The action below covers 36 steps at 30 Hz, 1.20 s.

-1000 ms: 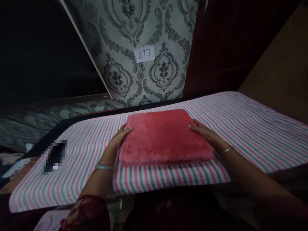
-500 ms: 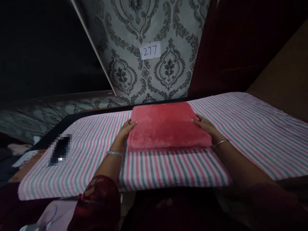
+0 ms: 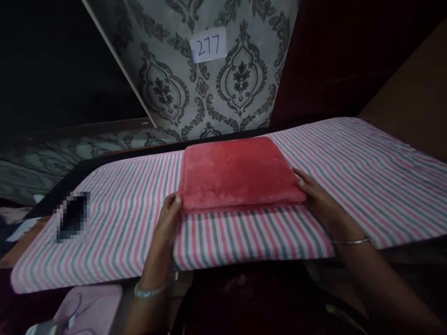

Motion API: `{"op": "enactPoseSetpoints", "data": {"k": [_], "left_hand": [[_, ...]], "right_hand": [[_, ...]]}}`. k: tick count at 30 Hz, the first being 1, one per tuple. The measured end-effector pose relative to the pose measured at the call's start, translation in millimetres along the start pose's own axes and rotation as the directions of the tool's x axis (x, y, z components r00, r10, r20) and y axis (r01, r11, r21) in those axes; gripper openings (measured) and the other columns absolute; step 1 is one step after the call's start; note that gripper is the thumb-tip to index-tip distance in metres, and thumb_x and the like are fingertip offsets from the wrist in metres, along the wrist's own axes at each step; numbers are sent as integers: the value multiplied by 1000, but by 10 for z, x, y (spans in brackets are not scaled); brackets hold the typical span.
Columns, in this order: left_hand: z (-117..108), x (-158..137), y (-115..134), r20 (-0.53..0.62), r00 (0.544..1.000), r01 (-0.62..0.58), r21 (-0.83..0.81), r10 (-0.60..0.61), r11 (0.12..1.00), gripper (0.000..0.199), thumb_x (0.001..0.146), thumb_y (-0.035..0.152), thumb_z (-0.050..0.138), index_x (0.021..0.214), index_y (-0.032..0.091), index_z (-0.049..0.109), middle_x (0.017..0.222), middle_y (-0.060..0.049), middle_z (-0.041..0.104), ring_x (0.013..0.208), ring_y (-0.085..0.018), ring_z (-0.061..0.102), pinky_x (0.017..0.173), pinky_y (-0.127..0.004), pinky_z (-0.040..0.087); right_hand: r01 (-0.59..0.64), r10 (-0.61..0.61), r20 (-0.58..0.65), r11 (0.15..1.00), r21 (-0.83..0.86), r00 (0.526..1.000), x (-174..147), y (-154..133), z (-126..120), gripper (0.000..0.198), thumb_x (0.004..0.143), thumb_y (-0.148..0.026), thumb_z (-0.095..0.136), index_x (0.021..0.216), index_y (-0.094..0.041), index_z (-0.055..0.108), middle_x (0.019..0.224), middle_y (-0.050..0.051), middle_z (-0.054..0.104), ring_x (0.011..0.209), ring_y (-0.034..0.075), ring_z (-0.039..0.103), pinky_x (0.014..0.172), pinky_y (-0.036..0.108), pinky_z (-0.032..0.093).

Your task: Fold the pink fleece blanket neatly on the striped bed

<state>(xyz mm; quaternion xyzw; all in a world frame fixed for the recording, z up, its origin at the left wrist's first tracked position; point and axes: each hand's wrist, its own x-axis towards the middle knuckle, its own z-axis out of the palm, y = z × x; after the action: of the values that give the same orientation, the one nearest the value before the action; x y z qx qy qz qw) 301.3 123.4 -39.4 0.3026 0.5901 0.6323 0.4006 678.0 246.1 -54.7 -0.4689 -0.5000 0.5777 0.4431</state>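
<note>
A folded red plush blanket (image 3: 237, 172) lies flat on a folded section of striped cloth (image 3: 251, 235). My left hand (image 3: 170, 214) is at the blanket's front left corner, its thumb against the edge and the other fingers curled beside it. At the right edge, near the front corner, my right hand (image 3: 317, 197) has its thumb and fingertips touching the plush; part of that hand is blurred. The pink, grey and white stripes spread out to both sides beneath.
A dark pixelated object (image 3: 72, 216) lies on the cloth at the left. Behind stand a patterned wall with a paper marked 277 (image 3: 208, 45), a large dark screen (image 3: 63, 65) and a dark red panel (image 3: 324, 60). A pinkish item (image 3: 92, 307) is below the front edge.
Both hands have slid back toward me along the blanket's sides to its front corners. The blanket stays in about the same place on the cloth; the view has tilted down slightly.
</note>
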Motion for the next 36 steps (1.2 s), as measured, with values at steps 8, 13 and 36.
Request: {"op": "enactPoseSetpoints", "data": {"k": [8,13,36], "left_hand": [[9,-184,-22,-51,926,-289,540,373,791,68,73,47,80,134,28,56,112,-3,61,85,-19,56,77,-29,47],[-65,-49,1,190,869,-447,697,457,561,73,79,38,75,147,29,51,99,-4,59,87,-23,55,84,-34,47],[-142,-6,19,-23,994,-90,360,105,928,56,81,54,74,127,23,67,126,-8,69,122,-31,59,99,-36,50]], "right_hand": [[56,-93,-125,962,-267,988,-290,24,-58,74,83,-67,61,143,-25,55,67,0,65,54,19,57,52,32,48],[-27,20,-80,996,-84,997,-203,-69,64,89,72,-64,74,145,-18,52,60,0,63,51,20,60,49,31,47],[-20,-35,-227,972,-234,973,-234,45,28,82,80,-69,58,144,-18,50,59,-3,58,48,19,57,44,29,44]]}}
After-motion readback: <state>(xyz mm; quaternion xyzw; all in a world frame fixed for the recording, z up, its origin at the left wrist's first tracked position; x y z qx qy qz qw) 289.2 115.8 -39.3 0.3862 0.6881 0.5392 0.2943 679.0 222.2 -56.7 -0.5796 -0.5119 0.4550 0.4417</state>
